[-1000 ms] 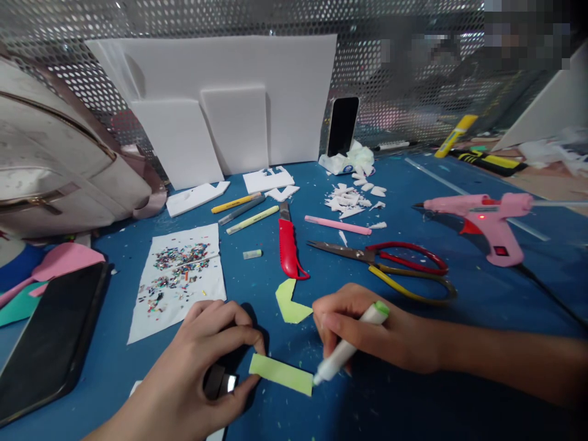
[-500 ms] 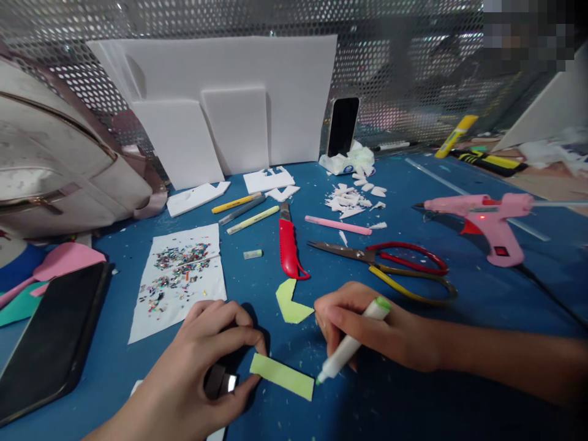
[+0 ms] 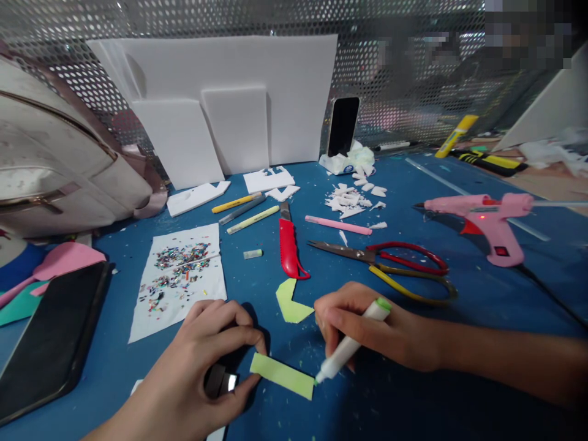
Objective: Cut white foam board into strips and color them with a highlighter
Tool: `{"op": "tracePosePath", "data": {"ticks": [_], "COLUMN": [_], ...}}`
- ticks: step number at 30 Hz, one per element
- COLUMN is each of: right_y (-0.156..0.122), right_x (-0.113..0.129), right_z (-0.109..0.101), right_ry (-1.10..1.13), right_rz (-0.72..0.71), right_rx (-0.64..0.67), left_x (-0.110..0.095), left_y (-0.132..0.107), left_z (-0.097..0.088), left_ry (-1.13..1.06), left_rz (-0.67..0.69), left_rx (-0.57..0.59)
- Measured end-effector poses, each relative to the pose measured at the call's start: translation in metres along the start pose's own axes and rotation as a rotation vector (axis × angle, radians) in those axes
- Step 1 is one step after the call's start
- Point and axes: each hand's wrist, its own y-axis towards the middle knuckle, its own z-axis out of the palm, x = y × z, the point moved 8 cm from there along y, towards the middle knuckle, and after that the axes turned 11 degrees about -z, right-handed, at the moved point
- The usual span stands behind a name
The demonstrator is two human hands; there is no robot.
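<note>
Between the thumb and index finger of my left hand (image 3: 215, 361) is the left end of a light green rectangular strip (image 3: 285, 376), close above the blue table. My right hand (image 3: 367, 324) is closed around a white marker (image 3: 346, 352) with a green end. The marker's green tip touches the right end of the strip. Just beyond my hands lies an angular light green cut piece (image 3: 291, 303). A small black object with a shiny part (image 3: 222, 381) shows behind my left thumb; I cannot tell its kind.
A red utility knife (image 3: 288, 248) and scissors (image 3: 367, 254) lie ahead. A pink glue gun (image 3: 482, 220) with a lit light stands right. At left are a phone (image 3: 50, 337) and a sheet (image 3: 142, 321) bearing tiny colourful bits. White boards (image 3: 294, 104) lean at the back.
The marker has shifted very slightly left, its tip now against the strip's right edge. My left hand has stayed in place.
</note>
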Motion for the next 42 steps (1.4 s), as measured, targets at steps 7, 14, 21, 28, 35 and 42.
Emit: {"op": "tracePosePath", "data": {"ticks": [7,14,21,28,35,42], "right_y": [0.0007,0.0009,0.0015,0.0006,0.0004,0.0007], "right_x": [0.0008,-0.0027,-0.0021,-0.0019,-0.0021,-0.0035], "right_z": [-0.0001,0.0030,0.0060,0.0056,0.0030,0.0008], "right_ry": [-0.047,-0.001,0.040,0.025,0.001,0.031], "right_rz": [-0.020,-0.022,-0.027,-0.049,-0.032,-0.023], "right_rx": [0.004,0.036,0.065,0.069,0.036,0.007], "left_x": [0.0005,0.0001,-0.0006,0.0011,-0.0003,0.0007], "left_y": [-0.0007,-0.0003,-0.0006,-0.0002,-0.0005,-0.0006], "left_z": [0.0007,0.0003,0.0003,0.0010,0.0000,-0.0003], "left_ry": [-0.035,-0.004,0.002,0.009,-0.001,-0.016], "left_rz": [-0.045,-0.010,-0.012,0.010,-0.014,-0.018], "left_rx": [-0.003,0.003,-0.009,-0.001,-0.012,-0.020]}}
